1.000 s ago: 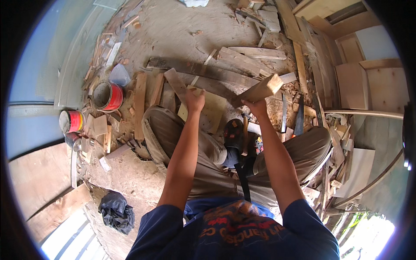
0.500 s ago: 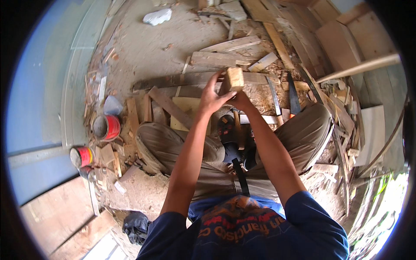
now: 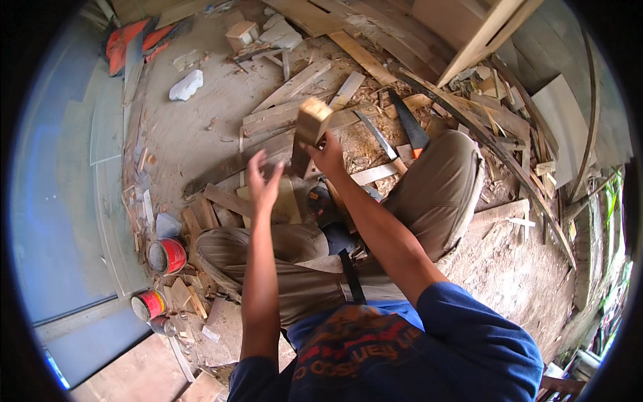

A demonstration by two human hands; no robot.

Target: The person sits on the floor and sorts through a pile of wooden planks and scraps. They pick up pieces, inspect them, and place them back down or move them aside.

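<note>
Up in front of my knees, my right hand (image 3: 326, 153) is closed around the lower side of a wooden block (image 3: 311, 127), held tilted with its pale end upward. My left hand (image 3: 263, 181) is apart from it, just to its left, fingers spread and a little blurred, holding nothing. Below the hands a light flat board (image 3: 284, 204) lies among wood offcuts. To the right of the block are a long narrow metal blade with a wooden handle (image 3: 376, 134) and a dark handsaw blade (image 3: 407, 122) with an orange part near my knee.
Planks (image 3: 292, 87) and wood shavings cover the ground ahead. A white lump (image 3: 186, 86) lies far left. Two red-labelled cans (image 3: 175, 256) stand by the blue panel (image 3: 63, 201) on my left. A long curved strip (image 3: 499, 151) runs along the right.
My left hand has come off the block and moved left. The block stays in my right hand, now tilted more upright. The whole view has turned, showing more ground at far left.
</note>
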